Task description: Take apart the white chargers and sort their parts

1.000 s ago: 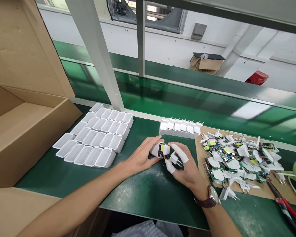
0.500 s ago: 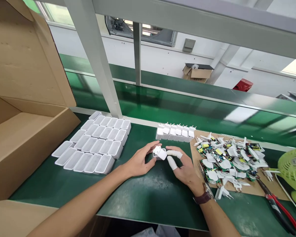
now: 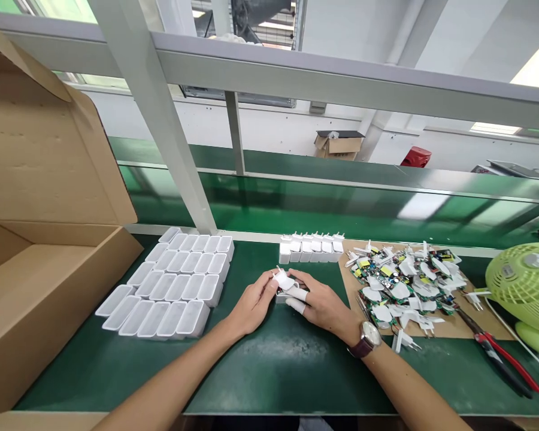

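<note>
Between my two hands is a white plug charger (image 3: 284, 280), its plug part standing tilted over a small open white case on the green table. My left hand (image 3: 254, 302) is closed on its left side, with thumb and fingers at the plug part. From the right, my right hand (image 3: 321, 299) grips it too; two of its fingers wear white covers. Fingers partly hide the case and what is inside it. Behind the hands stands a row of white cases with plug parts on top (image 3: 312, 248).
Rows of open white cases (image 3: 170, 284) lie to the left, beside an open cardboard box (image 3: 67, 299). On the right, circuit boards with white plug parts (image 3: 402, 290) are heaped on a cardboard sheet (image 3: 351, 287). Red-handled pliers (image 3: 498, 362) and a green fan (image 3: 527, 293) are farther right.
My right fingers have closed in around the case. The plug part has turned, its pins now pointing up and away. The head view has tilted upward and shifted slightly.
</note>
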